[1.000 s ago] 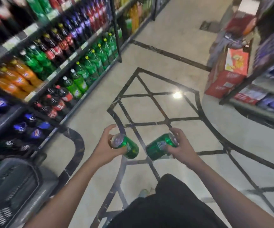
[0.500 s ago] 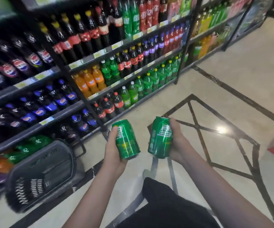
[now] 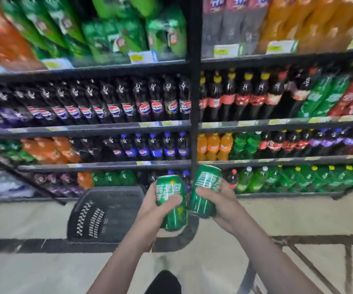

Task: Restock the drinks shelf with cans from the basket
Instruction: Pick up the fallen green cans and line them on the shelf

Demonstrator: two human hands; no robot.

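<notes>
Both hands are being kept closed on cans: left hand around one green metal can, right hand around another green can, above the dark plastic basket, before the black drinks shelf.

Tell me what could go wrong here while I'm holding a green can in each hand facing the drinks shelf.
1. The two green cans, one in the left hand and one in the right hand, sit very close together, so they might knock.
2. The dark basket lies on the floor just ahead; stepping forward could mean tripping on it.
3. With both hands full, nudging the packed bottles aside could topple them.
</notes>
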